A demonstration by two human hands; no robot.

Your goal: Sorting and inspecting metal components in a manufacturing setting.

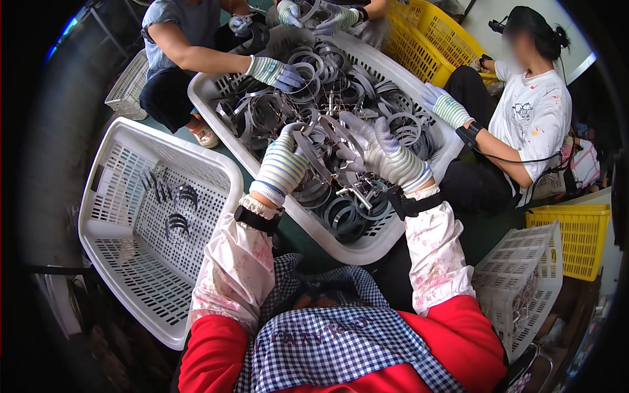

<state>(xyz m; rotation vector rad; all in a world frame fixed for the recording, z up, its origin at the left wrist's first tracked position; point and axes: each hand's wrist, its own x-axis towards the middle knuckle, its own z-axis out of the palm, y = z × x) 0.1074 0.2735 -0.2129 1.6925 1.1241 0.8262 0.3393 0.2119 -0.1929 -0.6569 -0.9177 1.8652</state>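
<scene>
Over the near part of a large white plastic basket [357, 254], both my hands wear striped knit gloves. My left hand [280, 165] is closed on a flat grey ring [312, 157], which stands tilted among others. To its right, my right hand [392, 154] has its fingers stretched apart, close beside grey pieces; whether it touches them I cannot tell. Dark grey rings [341, 219] fill the basket in a tangled heap. Among them lie thin twisted wires and a shiny metal rod piece [354, 196] just below my hands.
A second white basket [114, 259] at left holds a few ring stacks [187, 195]. Co-workers' gloved hands [278, 72] reach in from the far side, and another gloved hand [449, 108] rests at the right rim. Yellow baskets [419, 49] stand behind; a pale basket [517, 281] tilts at right.
</scene>
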